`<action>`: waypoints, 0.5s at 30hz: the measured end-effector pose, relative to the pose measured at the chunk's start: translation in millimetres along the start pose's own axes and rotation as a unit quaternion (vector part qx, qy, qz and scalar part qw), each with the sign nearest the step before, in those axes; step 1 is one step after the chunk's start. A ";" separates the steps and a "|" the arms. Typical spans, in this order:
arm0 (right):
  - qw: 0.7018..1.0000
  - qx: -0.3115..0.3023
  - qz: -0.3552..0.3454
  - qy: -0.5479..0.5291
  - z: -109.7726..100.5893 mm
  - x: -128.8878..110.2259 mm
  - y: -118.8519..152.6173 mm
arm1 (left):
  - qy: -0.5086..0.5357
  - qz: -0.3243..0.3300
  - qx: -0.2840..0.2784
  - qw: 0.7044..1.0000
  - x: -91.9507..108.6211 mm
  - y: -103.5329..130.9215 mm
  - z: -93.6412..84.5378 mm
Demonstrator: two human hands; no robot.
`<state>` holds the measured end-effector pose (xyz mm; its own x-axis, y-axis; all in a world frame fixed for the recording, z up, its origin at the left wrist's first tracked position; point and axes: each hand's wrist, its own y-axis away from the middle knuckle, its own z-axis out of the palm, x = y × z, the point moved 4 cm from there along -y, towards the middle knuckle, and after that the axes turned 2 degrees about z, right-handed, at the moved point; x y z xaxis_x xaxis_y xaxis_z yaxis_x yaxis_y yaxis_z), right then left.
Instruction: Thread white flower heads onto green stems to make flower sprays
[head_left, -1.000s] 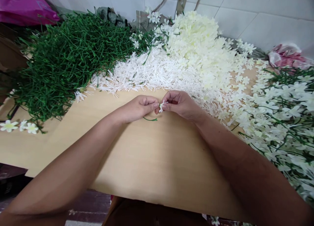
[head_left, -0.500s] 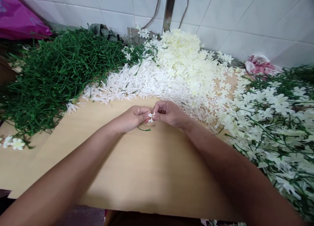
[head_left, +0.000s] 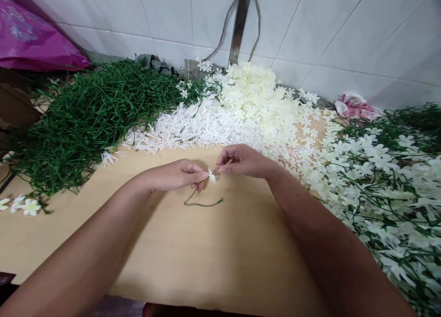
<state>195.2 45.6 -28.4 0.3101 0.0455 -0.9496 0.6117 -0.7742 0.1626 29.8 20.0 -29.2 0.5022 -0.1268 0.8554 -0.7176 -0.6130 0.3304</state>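
Observation:
Over the middle of the cardboard, my left hand (head_left: 186,174) pinches a small white artificial flower (head_left: 211,175) between thumb and finger. A green plastic stem (head_left: 203,205) hangs below that hand in a curve, its far tip pointing right. Close by on the right, my right hand (head_left: 237,161) has its thumb and fingertip pinched at the thin pale strands beside the flower. Those strands stick out to the right from the petals. Exactly what the right fingertips grip is too small to make out.
A heap of green stems (head_left: 113,101) lies at the left on the cardboard sheet (head_left: 165,262). White stamen strands (head_left: 193,126) and cream petals (head_left: 251,89) are piled at the back. Finished-looking flowers on stems (head_left: 379,188) cover the right. A pink bag (head_left: 37,36) stands back left.
My hands have drawn slightly apart, the left one moving left. More of the green stem now shows beneath. Pale strands now stick out beside the flower, and the view has tilted up a little.

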 end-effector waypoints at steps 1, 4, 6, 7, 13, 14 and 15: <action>0.998 0.032 -0.013 0.049 -7.1 -4.0 -0.8 | -0.025 -0.022 -0.005 0.999 -2.6 4.0 -3.5; 0.962 0.175 -0.032 0.208 -25.5 -12.3 -12.6 | -0.084 -0.078 0.033 0.993 -11.8 13.0 -15.2; 0.916 0.241 -0.027 0.319 -29.6 -14.1 -27.4 | -0.104 -0.092 0.067 0.988 -15.3 14.6 -18.5; 0.891 0.257 -0.021 0.374 -29.3 -14.0 -35.7 | -0.108 -0.088 0.079 0.987 -15.3 13.9 -17.6; 0.827 0.265 -0.008 0.495 -30.5 -5.0 -60.5 | -0.212 -0.062 0.156 0.963 2.9 2.9 4.8; 0.832 0.273 -0.015 0.482 -34.4 -3.6 -58.2 | -0.233 -0.059 0.157 0.958 5.6 1.3 8.4; 0.840 0.283 -0.022 0.463 -39.1 -2.5 -54.8 | -0.249 -0.061 0.159 0.953 7.0 0.2 10.6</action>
<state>189.4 112.6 -24.5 0.8895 0.3500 -0.2939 0.2741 -0.9231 -0.2697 38.3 10.8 -27.4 0.7957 -0.3464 0.4968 -0.4975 -0.8417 0.2099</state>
